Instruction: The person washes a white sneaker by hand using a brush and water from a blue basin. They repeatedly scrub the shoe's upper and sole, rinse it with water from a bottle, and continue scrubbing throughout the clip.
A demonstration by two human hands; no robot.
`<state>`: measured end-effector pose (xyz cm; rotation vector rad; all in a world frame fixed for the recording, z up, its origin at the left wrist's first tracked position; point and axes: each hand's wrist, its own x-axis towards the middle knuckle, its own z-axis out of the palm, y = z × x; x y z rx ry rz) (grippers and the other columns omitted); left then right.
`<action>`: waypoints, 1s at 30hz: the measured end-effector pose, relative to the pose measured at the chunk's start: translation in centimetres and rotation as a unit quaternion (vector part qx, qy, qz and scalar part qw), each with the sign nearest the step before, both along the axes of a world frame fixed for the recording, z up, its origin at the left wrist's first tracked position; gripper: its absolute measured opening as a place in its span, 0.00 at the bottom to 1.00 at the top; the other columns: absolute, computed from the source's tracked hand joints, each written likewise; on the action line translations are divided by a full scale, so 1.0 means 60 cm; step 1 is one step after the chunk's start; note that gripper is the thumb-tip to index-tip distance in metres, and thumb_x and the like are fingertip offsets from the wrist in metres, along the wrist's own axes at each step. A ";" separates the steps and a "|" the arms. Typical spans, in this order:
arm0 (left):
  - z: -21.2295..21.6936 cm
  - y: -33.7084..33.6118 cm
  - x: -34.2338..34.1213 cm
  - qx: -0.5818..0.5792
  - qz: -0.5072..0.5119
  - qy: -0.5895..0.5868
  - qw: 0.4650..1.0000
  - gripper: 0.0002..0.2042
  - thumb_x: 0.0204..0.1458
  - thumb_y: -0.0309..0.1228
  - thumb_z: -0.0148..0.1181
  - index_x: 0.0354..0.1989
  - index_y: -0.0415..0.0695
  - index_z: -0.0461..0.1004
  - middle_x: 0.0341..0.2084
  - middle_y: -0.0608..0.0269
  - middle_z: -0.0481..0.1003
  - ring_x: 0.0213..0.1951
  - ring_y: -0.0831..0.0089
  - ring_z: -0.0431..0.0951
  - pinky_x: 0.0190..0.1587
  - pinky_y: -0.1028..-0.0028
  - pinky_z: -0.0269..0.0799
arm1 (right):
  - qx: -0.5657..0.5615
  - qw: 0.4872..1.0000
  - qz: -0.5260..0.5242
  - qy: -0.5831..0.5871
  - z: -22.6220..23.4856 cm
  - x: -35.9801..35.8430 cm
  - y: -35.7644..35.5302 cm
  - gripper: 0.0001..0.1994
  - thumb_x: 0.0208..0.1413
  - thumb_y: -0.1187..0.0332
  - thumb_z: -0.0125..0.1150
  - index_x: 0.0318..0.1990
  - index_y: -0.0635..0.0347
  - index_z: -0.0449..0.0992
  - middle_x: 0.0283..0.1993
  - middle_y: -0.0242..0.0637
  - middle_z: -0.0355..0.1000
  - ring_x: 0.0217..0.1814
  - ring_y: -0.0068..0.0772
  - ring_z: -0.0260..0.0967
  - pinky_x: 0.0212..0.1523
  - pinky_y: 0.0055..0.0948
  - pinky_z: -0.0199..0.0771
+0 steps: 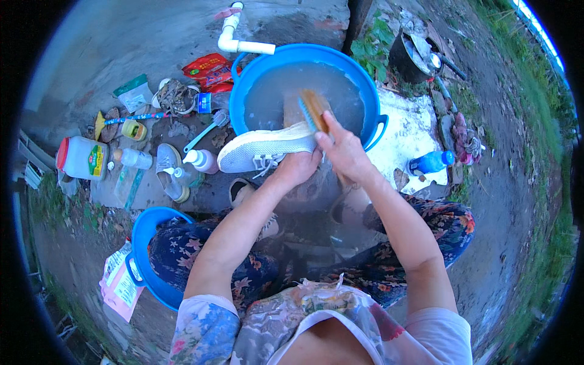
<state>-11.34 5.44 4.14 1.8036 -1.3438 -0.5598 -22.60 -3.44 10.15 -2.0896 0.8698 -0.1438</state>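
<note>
My left hand (297, 168) is closed around the heel end of a light grey sneaker (254, 151) with white laces, its toe pointing left. A wooden scrubbing brush (317, 109) with blue bristles is gripped in my right hand (347, 152). The bristles lie against or very near the sneaker's pale sole edge by the heel; which, I cannot tell. Both hands are over the near side of a large blue tub (236, 100) of cloudy grey water (274, 85). A brown, board-like piece (294, 114) slopes into the tub, partly hidden behind the sneaker and brush.
A white pipe tap (249, 46) overhangs the tub. Left stand another sneaker (168, 164), a pump bottle (201, 160), a blue-handled brush (204, 134) and a red-lidded jar (82, 158). A blue bottle (431, 163) lies right. A smaller blue tub (141, 243) sits beside my left leg.
</note>
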 end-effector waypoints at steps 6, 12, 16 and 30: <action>0.018 0.017 0.046 0.026 -0.097 -0.066 0.993 0.18 0.50 0.32 0.52 0.49 0.37 0.67 0.45 0.42 0.70 0.49 0.47 0.69 0.53 0.59 0.64 | -0.112 0.992 0.061 0.022 0.026 -0.075 0.016 0.29 0.58 0.60 0.53 0.66 0.55 0.54 0.36 0.58 0.73 0.40 0.56 0.73 0.41 0.43 0.71; 0.045 0.012 0.080 0.182 -0.014 0.286 0.941 0.19 0.52 0.32 0.50 0.51 0.39 0.68 0.49 0.54 0.71 0.51 0.64 0.71 0.54 0.65 0.65 | -0.163 0.974 0.130 0.092 0.040 0.017 -0.010 0.30 0.58 0.56 0.50 0.66 0.55 0.52 0.32 0.59 0.73 0.35 0.59 0.73 0.39 0.49 0.73; -0.009 0.025 0.075 -0.118 0.200 0.682 0.694 0.19 0.57 0.37 0.48 0.54 0.39 0.64 0.45 0.57 0.72 0.45 0.68 0.74 0.48 0.68 0.70 | -0.163 0.960 0.173 0.148 0.054 -0.020 0.017 0.31 0.58 0.58 0.50 0.67 0.51 0.50 0.33 0.55 0.74 0.35 0.54 0.74 0.39 0.46 0.73; -0.007 0.020 0.138 -0.064 0.164 0.540 0.823 0.18 0.48 0.28 0.48 0.47 0.32 0.68 0.35 0.53 0.74 0.35 0.67 0.77 0.39 0.68 0.74 | -0.109 0.972 0.207 0.018 0.064 -0.029 -0.002 0.27 0.58 0.60 0.50 0.64 0.54 0.56 0.41 0.59 0.73 0.45 0.60 0.70 0.47 0.45 0.70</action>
